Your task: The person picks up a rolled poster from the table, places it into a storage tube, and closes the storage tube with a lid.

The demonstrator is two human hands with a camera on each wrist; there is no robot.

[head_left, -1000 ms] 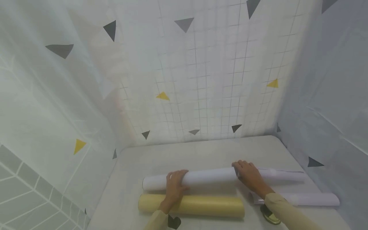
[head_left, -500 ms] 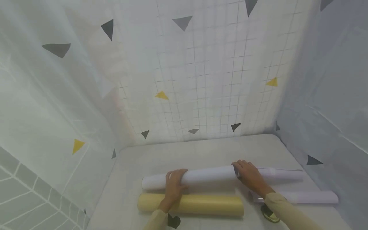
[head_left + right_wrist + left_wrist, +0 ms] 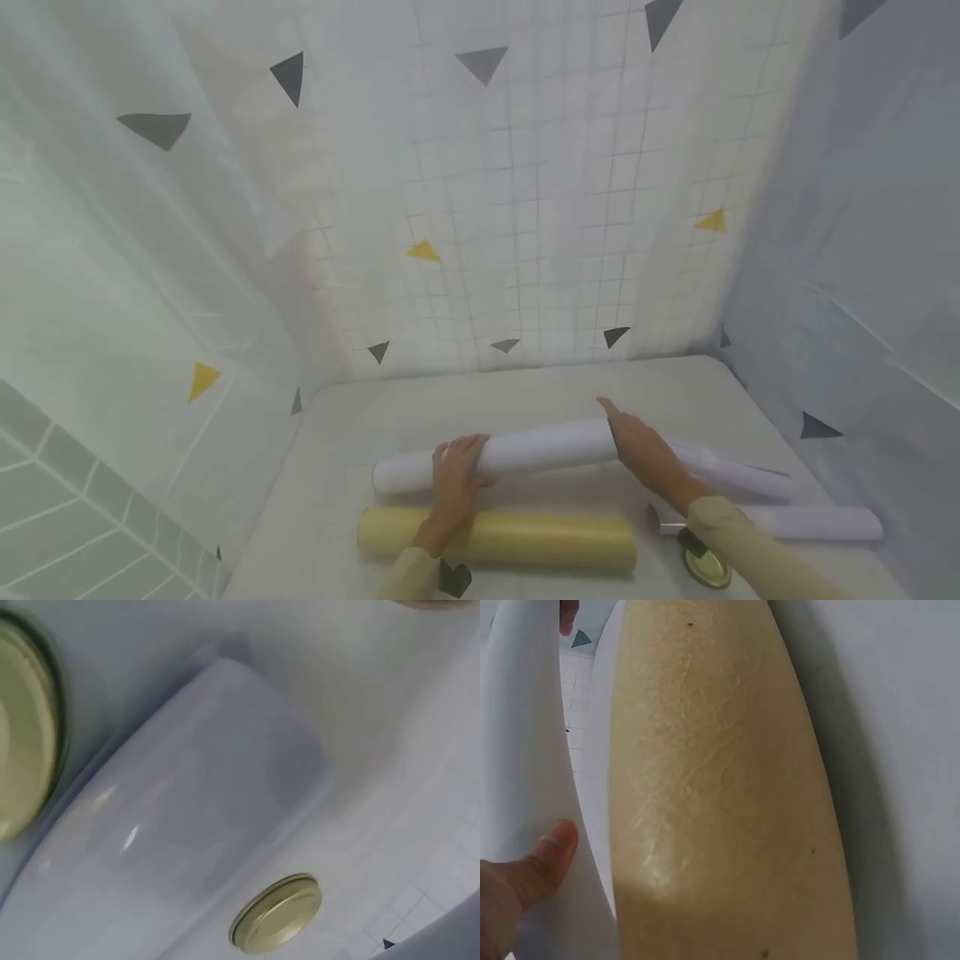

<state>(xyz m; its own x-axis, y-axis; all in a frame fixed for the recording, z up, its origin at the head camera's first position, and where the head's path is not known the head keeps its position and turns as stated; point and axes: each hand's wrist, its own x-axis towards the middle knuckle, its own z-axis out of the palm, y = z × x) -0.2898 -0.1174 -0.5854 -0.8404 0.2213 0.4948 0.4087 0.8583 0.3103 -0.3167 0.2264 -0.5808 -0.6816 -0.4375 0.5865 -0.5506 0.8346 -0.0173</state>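
Note:
A long white roll [image 3: 547, 450] lies across the table, its right end raised. My left hand [image 3: 457, 479] grips it left of the middle, fingers over the top; the left wrist view shows the thumb [image 3: 551, 855] against the roll's side. At the right end, my right hand [image 3: 645, 454] lies flat across the opening, fingers straight and pointing up. Just beyond that hand a pale lilac roll [image 3: 738, 472] slants down to the right. A yellow roll [image 3: 555, 537] rests in front, partly covered by my left wrist. The right wrist view does not show the right hand.
Another lilac roll [image 3: 817, 522] lies at the right, its near end behind my sleeve. Below it sits a round gold lid [image 3: 708, 568]. In the right wrist view a second gold lid [image 3: 279, 913] appears. Patterned sheeting [image 3: 480, 208] surrounds the table.
The white roll's right end has risen. My right hand's fingers have straightened from curling over the end to lying flat. The lilac roll behind that hand now slants downward. My left hand barely moved.

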